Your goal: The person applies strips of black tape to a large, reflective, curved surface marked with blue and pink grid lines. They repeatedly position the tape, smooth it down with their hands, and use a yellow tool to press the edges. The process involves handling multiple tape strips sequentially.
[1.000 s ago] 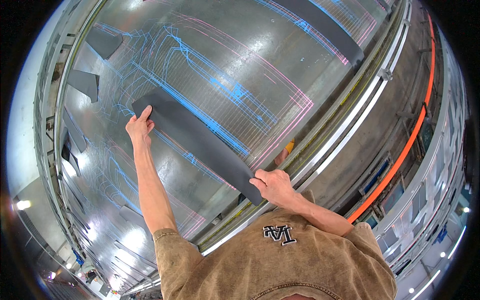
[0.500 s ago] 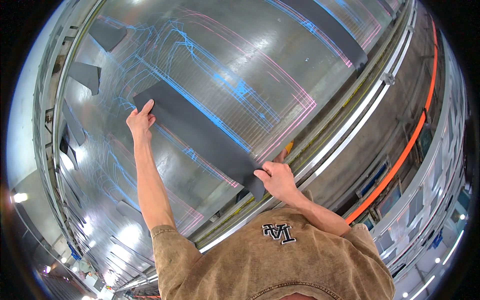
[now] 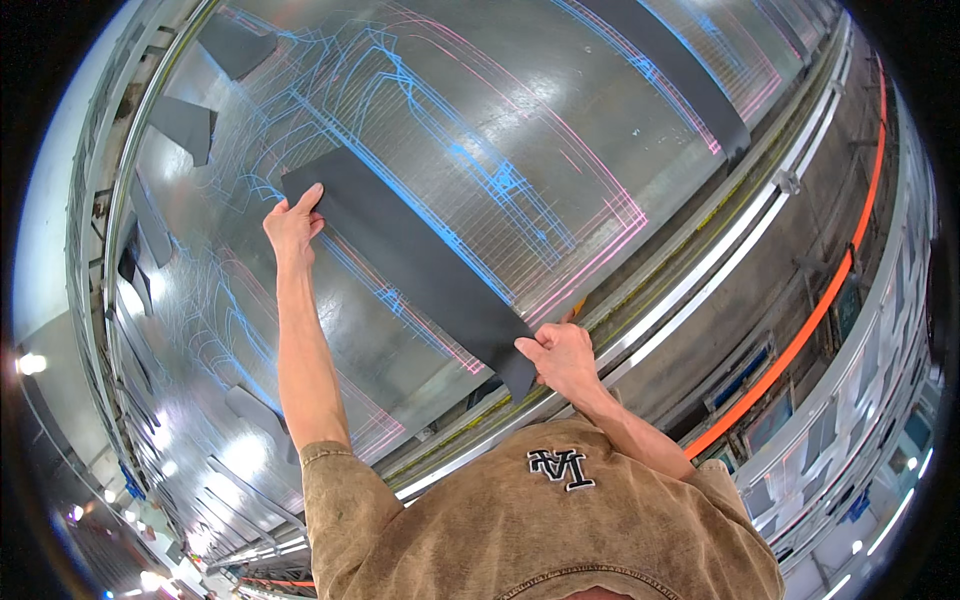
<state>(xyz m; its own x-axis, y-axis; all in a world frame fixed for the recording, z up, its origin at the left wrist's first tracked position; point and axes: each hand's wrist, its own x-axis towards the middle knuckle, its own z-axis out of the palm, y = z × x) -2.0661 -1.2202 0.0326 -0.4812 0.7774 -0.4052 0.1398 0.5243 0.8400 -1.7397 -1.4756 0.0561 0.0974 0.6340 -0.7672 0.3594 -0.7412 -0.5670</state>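
A long dark grey strip of sheet material (image 3: pixel 415 265) lies slantwise over a metal table (image 3: pixel 590 130) marked with blue and pink lines. My left hand (image 3: pixel 293 230) pinches its far left end, thumb on top and fingers mostly under the edge. Closed on the near right corner is my right hand (image 3: pixel 562 356), by the table's front edge. That near end hangs over the edge and bends down slightly. Blue lines run close along the strip's far long side, and more blue and pink ones show on its near side.
Another dark strip (image 3: pixel 690 70) lies farther right on the table. Several dark grey pieces (image 3: pixel 183 130) are spread along the left side. Metal rails (image 3: pixel 720 255) follow the front edge, with an orange bar (image 3: pixel 800 345) beyond them at the right.
The whole scene has shifted slightly in the picture as the view moved. Both hands keep hold of the strip, which stays along the same blue lines.
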